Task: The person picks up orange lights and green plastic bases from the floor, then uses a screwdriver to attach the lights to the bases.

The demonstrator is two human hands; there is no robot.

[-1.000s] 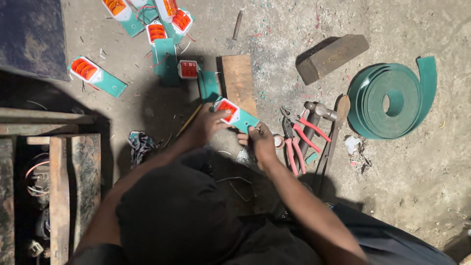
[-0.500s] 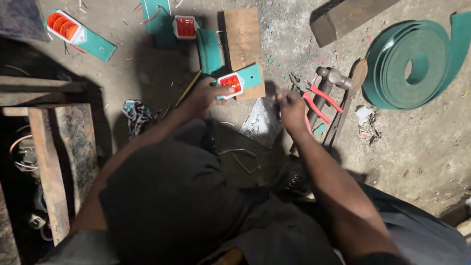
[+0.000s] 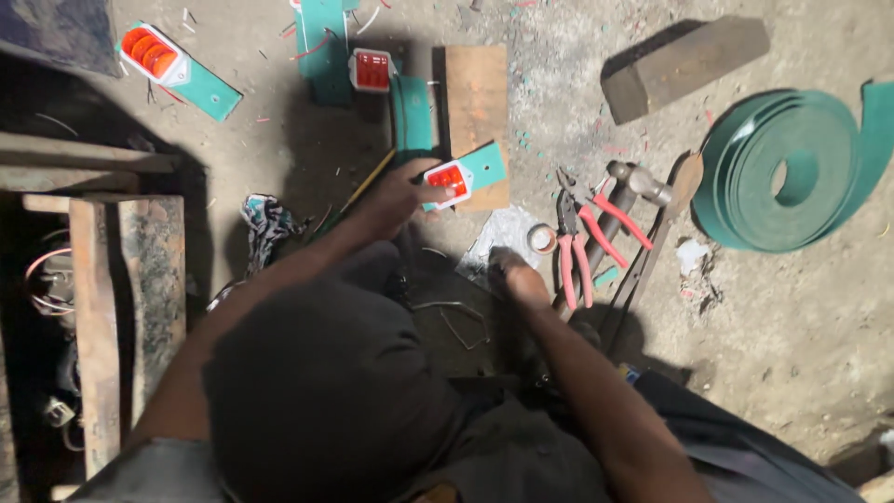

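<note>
1. Several red lamps on green strips lie on the floor (image 3: 792, 354); I judge those assembled, with one in hand.
2. The left hand (image 3: 396, 197) closes its grip on a red lamp on a green strip (image 3: 463, 175), over the wooden board (image 3: 477, 93).
3. The right hand (image 3: 518, 278) rests on the floor beside the tape roll (image 3: 541, 238) and red-handled pliers (image 3: 575, 244); its grip I cannot tell.

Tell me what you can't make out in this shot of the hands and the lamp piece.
- Head view: the right hand lies in the person's shadow; whether it grips anything cannot be told.
- The left hand holds the green strip with a red lamp; its palm side is hidden.
- Green strip roll: cut off by the right edge.
- Pliers: jaws too dark.
</note>
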